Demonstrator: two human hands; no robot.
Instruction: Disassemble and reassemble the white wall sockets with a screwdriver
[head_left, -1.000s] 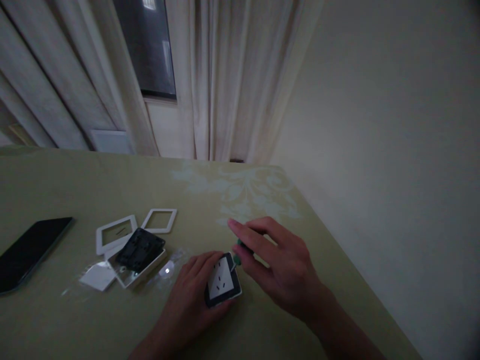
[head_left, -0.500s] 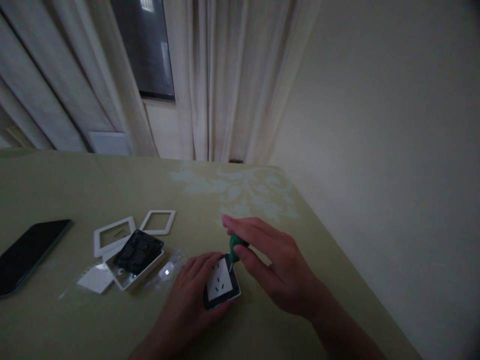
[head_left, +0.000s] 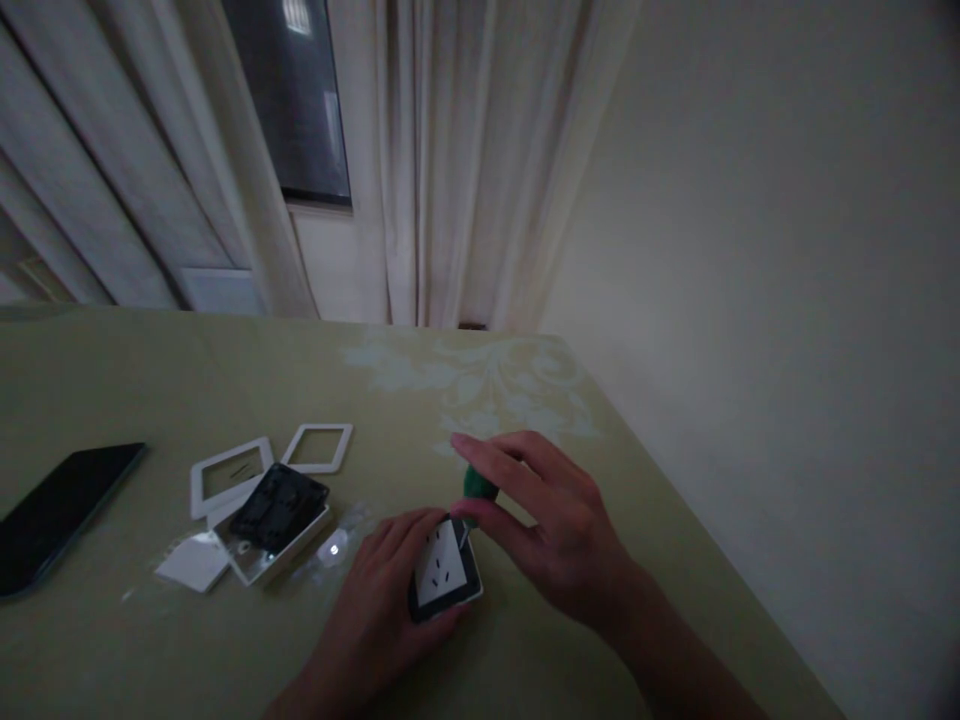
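A wall socket (head_left: 441,570) with a white slotted face and a dark border rests low on the table. My left hand (head_left: 382,580) is closed around its left side and near edge. In my right hand (head_left: 555,525) is a green-handled screwdriver (head_left: 478,485), gripped between thumb and fingers. The screwdriver leans, its shaft pointing down at the socket's upper right edge. Whether the tip sits in a screw is too small to tell.
Left of my hands, a black socket module (head_left: 281,508) lies tilted on a white box (head_left: 289,558). Two white frames (head_left: 321,447), a white square piece (head_left: 193,563) and clear plastic bags (head_left: 334,548) lie around it. A dark phone (head_left: 64,510) is at far left; a wall (head_left: 787,300) borders the right.
My right thumb and fingers have shifted on the screwdriver handle, with the thumb now covering its lower part. The socket and my left hand hold nearly the same place.
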